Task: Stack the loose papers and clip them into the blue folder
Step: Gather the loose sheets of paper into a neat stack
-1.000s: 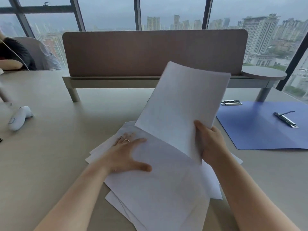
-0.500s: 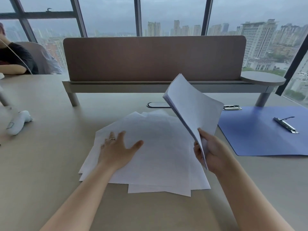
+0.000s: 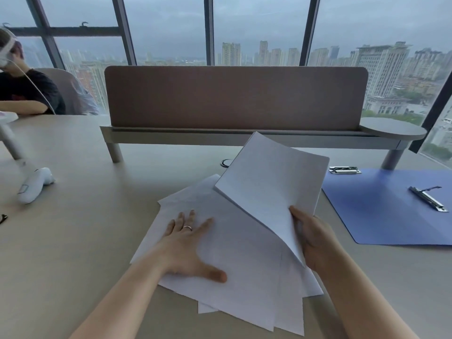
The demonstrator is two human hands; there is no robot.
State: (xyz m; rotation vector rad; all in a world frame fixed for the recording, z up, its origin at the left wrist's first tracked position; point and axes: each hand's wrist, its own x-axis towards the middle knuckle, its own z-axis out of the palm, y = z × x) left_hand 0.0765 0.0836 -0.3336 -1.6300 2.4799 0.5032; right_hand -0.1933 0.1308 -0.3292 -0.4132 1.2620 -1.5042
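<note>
Several loose white papers (image 3: 247, 267) lie fanned out on the table in front of me. My left hand (image 3: 189, 245) rests flat on them, fingers spread, a ring on one finger. My right hand (image 3: 311, 237) grips the lower edge of a lifted bundle of white sheets (image 3: 271, 189), tilted up above the right side of the pile. The open blue folder (image 3: 381, 216) lies flat to the right, with a metal clip (image 3: 428, 198) on its surface.
A second metal clip (image 3: 344, 170) lies at the folder's far left corner. A brown divider panel (image 3: 234, 99) on a raised shelf crosses the table behind. A white controller (image 3: 34, 184) sits at left; a seated person (image 3: 22, 91) is at far left.
The pile under my left hand has turned and shifted toward me. The bundle in my right hand has swung from nearly edge-on to a wider, flatter tilt.
</note>
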